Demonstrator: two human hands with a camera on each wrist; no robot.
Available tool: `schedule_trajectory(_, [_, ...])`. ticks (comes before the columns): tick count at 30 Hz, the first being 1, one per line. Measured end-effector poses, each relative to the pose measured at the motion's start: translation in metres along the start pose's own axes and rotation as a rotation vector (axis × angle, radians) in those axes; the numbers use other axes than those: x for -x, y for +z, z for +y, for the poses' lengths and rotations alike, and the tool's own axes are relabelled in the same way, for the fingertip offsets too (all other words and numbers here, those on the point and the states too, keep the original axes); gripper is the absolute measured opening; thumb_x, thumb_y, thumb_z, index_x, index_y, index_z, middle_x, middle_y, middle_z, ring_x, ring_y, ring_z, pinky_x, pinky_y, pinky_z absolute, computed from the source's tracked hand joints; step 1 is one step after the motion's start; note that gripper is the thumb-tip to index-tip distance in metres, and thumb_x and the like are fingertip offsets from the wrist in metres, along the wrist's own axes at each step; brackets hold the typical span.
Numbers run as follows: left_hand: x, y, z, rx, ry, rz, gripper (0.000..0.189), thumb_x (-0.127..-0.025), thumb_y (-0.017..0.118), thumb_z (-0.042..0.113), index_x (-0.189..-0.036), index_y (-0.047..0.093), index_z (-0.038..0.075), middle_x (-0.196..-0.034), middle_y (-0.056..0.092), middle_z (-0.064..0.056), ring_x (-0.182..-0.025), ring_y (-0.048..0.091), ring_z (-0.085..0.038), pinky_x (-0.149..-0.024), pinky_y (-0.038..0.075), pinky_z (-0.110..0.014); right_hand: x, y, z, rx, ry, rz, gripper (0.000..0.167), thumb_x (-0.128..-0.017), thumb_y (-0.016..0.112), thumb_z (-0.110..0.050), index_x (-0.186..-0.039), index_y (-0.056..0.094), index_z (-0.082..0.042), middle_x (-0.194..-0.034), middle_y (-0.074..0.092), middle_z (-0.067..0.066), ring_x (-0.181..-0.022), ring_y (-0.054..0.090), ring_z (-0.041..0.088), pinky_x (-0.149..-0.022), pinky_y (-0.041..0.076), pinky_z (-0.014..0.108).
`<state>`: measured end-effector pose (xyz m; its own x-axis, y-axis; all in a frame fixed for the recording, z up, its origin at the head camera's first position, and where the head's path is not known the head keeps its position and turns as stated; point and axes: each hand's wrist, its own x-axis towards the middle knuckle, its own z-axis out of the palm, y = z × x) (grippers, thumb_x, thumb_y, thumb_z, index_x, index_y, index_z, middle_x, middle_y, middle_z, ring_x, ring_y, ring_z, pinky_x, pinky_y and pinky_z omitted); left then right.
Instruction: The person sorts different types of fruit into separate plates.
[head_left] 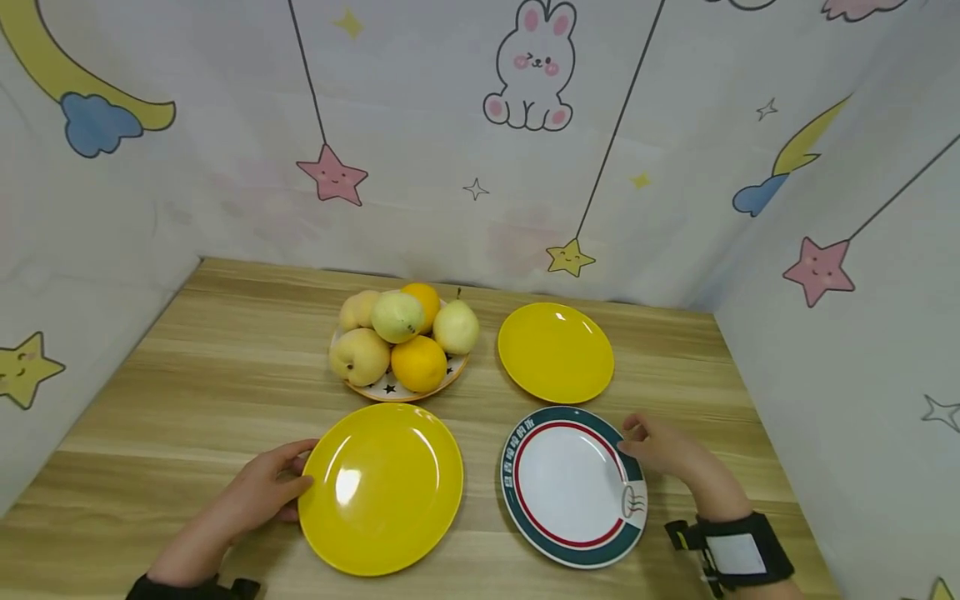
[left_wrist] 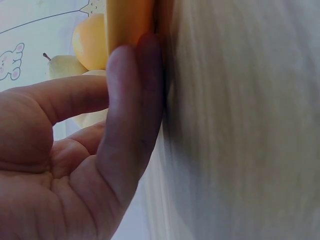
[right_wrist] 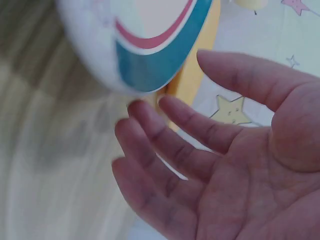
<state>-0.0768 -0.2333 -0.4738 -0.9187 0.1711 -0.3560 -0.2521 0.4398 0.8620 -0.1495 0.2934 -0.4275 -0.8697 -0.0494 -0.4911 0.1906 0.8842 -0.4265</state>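
My left hand point(head_left: 262, 487) is at the left edge of a large yellow plate point(head_left: 382, 508), pinching its rim with thumb and fingers. From the left wrist, the plate's edge point(left_wrist: 130, 22) shows side-on, low over the table, with the fingertips against it. To the right lies a white plate point(head_left: 570, 483) with a green rim and a red ring. Beside that plate's upper right edge is my right hand point(head_left: 663, 450), its fingers loosely bent and holding nothing. The right wrist view has the palm and fingers point(right_wrist: 195, 165) spread just below the green rim point(right_wrist: 150, 72).
Behind the large yellow plate, a star-patterned dish point(head_left: 390, 392) bears several fruits, among them oranges point(head_left: 418, 364) and a pear point(head_left: 456, 327). A smaller yellow plate point(head_left: 557, 354) lies at the back right. Printed cloth walls point(head_left: 420, 225) border the wooden table point(head_left: 187, 375).
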Motion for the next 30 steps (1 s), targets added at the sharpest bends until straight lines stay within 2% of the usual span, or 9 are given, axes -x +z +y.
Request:
schedule_trajectory(3, [-0.001, -0.001, -0.001, 0.007, -0.001, -0.001, 0.052, -0.1, 0.056, -0.007, -0.147, 0.037, -0.018, -0.106, 0.06, -0.017, -0.079, 0.064, -0.022, -0.06, 0.061, -0.035, -0.001, -0.003, -0.012, 0.009, 0.007, 0.016, 0.042, -0.099, 0.068, -0.018, -0.132, 0.055, 0.006, -0.113, 0.062, 0.021, -0.098, 0.058, 0.034, -0.088, 0.055, 0.05])
schedule_trajectory(9, [0.001, -0.002, -0.004, 0.048, -0.018, -0.013, 0.053, -0.101, 0.056, -0.006, -0.148, 0.034, -0.018, -0.107, 0.058, -0.018, -0.08, 0.064, -0.022, -0.062, 0.062, -0.036, -0.002, -0.005, -0.034, 0.02, -0.039, 0.046, 0.044, -0.1, 0.068, -0.015, -0.135, 0.053, 0.007, -0.113, 0.059, 0.021, -0.096, 0.057, 0.033, -0.084, 0.057, 0.045])
schedule_trajectory(17, [-0.001, -0.003, -0.004, 0.069, -0.034, -0.018, 0.054, -0.101, 0.056, -0.006, -0.149, 0.034, -0.016, -0.107, 0.057, -0.018, -0.079, 0.063, -0.022, -0.062, 0.062, -0.036, -0.005, -0.007, -0.051, -0.012, -0.114, 0.099, 0.05, -0.1, 0.069, -0.017, -0.14, 0.049, 0.007, -0.123, 0.056, 0.027, -0.101, 0.057, 0.039, -0.087, 0.057, 0.052])
schedule_trajectory(25, [-0.002, -0.004, -0.005, 0.087, -0.025, -0.024, 0.054, -0.101, 0.055, -0.007, -0.149, 0.032, -0.017, -0.108, 0.057, -0.018, -0.08, 0.064, -0.022, -0.063, 0.062, -0.037, -0.013, -0.007, -0.074, -0.025, -0.175, 0.213, 0.049, -0.102, 0.067, -0.024, -0.14, 0.05, 0.003, -0.128, 0.054, 0.024, -0.106, 0.056, 0.037, -0.092, 0.056, 0.049])
schedule_trajectory(30, [-0.001, -0.002, -0.005, 0.118, -0.005, -0.042, 0.054, -0.101, 0.054, -0.008, -0.149, 0.031, -0.019, -0.108, 0.057, -0.019, -0.081, 0.064, -0.023, -0.063, 0.062, -0.037, -0.017, -0.011, -0.097, -0.042, -0.254, 0.293, 0.047, -0.102, 0.066, -0.023, -0.14, 0.052, 0.001, -0.131, 0.055, 0.024, -0.113, 0.055, 0.039, -0.095, 0.055, 0.048])
